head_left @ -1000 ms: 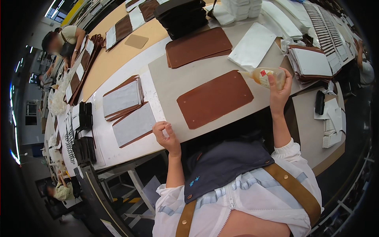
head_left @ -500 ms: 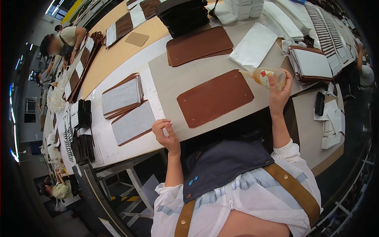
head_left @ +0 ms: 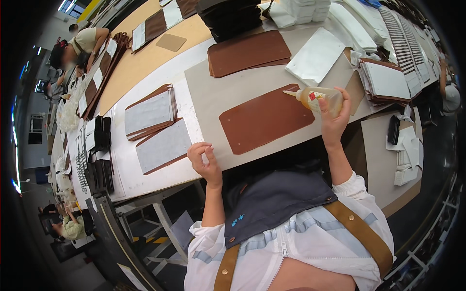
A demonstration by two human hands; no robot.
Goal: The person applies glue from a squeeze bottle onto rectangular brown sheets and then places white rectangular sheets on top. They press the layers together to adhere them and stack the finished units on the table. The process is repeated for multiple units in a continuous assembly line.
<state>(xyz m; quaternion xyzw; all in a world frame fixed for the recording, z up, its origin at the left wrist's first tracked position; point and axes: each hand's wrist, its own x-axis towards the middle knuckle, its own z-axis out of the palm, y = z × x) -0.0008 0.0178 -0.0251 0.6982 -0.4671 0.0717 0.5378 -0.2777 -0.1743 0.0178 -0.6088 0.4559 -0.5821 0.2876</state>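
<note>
Far L of frame, a co-worker (head_left: 90, 41) leans over brown-&-white pcs (head_left: 95, 78) at upper L. Mid-L, black pcs (head_left: 102, 138) sit near grey-faced panels w/ brown edges (head_left: 150, 116). Lower ctr-L, the wearer's L hand (head_left: 206, 162) curls loosely, thumb near index, by the lower panel's corner; can't tell if anything's pinched. Top ctr, a black stack (head_left: 230, 19) stands behind overlapping brown sheets (head_left: 250, 53). Mid-frame, a brown panel (head_left: 264, 121) lies flat on a grey board (head_left: 208, 106). Ctr-R, a squeeze bottle (head_left: 310, 99) w/ amber liquid tilts, nozzle over the panel's upper-R corner; contact unclear. The R hand (head_left: 335, 116) is wrapped firmly round its body. Far R: brown-&-white stack (head_left: 386, 80), black case (head_left: 393, 127).
</note>
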